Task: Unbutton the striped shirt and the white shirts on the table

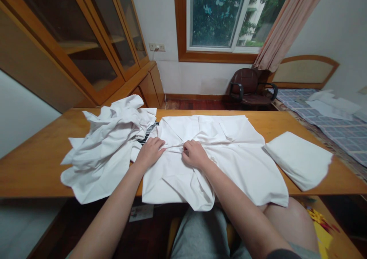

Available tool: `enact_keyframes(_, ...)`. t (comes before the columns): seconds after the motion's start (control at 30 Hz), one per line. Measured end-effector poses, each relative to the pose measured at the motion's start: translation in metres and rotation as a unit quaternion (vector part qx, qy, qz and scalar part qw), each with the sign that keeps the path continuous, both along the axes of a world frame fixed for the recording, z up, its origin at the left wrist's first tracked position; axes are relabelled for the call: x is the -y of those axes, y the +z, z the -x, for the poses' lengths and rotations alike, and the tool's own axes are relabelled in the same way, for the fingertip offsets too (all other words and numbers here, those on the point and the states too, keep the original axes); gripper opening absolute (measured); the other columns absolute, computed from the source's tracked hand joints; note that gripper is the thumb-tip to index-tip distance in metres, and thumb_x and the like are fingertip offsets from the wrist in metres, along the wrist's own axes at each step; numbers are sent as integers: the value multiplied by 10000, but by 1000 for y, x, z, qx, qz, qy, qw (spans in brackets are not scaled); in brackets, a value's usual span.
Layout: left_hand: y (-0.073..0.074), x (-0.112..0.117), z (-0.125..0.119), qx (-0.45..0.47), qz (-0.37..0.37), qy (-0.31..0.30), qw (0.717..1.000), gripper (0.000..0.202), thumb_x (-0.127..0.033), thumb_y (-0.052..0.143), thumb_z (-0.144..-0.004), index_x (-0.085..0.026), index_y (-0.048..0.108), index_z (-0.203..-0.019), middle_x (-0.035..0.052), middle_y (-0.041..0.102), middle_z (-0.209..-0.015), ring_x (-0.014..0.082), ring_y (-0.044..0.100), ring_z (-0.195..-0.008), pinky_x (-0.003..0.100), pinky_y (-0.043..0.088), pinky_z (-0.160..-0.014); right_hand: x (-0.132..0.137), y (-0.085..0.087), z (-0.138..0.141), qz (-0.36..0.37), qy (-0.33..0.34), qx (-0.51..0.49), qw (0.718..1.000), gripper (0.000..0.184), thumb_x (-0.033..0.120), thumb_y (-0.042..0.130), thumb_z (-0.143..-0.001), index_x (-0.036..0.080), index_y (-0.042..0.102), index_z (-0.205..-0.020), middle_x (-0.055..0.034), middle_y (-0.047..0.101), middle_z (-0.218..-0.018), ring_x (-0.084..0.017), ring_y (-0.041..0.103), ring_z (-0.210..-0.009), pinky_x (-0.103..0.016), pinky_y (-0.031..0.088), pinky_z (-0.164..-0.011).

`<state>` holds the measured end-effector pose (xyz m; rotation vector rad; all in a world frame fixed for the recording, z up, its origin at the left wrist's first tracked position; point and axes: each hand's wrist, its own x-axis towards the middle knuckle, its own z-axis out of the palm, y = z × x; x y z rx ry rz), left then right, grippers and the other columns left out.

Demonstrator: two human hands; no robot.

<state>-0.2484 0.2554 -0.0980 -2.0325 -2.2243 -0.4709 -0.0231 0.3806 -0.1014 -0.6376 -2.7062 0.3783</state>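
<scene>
A white shirt (241, 152) lies spread and wrinkled over the table in front of me, its near edge hanging over the table's front edge. My left hand (151, 152) is at the shirt's left part, with fingers and thumb closed on the cloth. A short way to the right, my right hand (195, 152) has its fingers curled around a gathered fold along the shirt's middle. The fingertips of both hands are partly hidden in the fabric. One loose flap of the shirt droops below my right wrist.
A crumpled heap of white clothes (106, 144) covers part of the table (31, 167) on the left, with a dark striped item (149, 132) beside it. On the right lies a folded white garment (299, 157). Beyond stand a brown armchair (249, 85) and a bed (338, 125).
</scene>
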Motion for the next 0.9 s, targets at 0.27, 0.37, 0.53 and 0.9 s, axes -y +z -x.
enact_keyframes(0.27, 2, 10, 12, -62, -19, -5, 998, 149, -245, 537, -924, -202, 674, -964, 90, 655, -974, 263, 561, -935, 384, 460, -855, 0, 1, -2, -3, 25, 27, 999, 139, 189, 561, -798, 186, 600, -931, -76, 656, -922, -236, 543, -920, -335, 343, -817)
enact_keyframes(0.37, 2, 9, 9, -97, -8, 4, 995, 165, -231, 528, -921, -198, 689, -926, 101, 660, -966, 266, 565, -915, 388, 455, -806, 0, 1, -1, 0, 15, 30, 999, 116, 193, 558, -806, 184, 601, -913, -78, 652, -906, -228, 544, -898, -328, 341, -807)
enact_keyframes(0.53, 2, 2, 7, -126, -2, 15, 992, 181, -207, 519, -901, -181, 693, -856, 105, 670, -920, 269, 583, -897, 393, 451, -797, 1, 4, 0, -3, 2, 39, 999, 87, 189, 568, -805, 185, 605, -884, -73, 653, -887, -221, 542, -869, -324, 342, -776)
enact_keyframes(0.9, 26, -7, 1, 8, -34, 24, 999, 168, -231, 535, -848, -183, 683, -782, 82, 672, -854, 245, 624, -869, 350, 473, -793, 19, 16, 31, 14, -18, -39, 999, 234, 381, 617, -924, 205, 674, -1067, -86, 666, -1022, -247, 536, -986, -354, 405, -850)
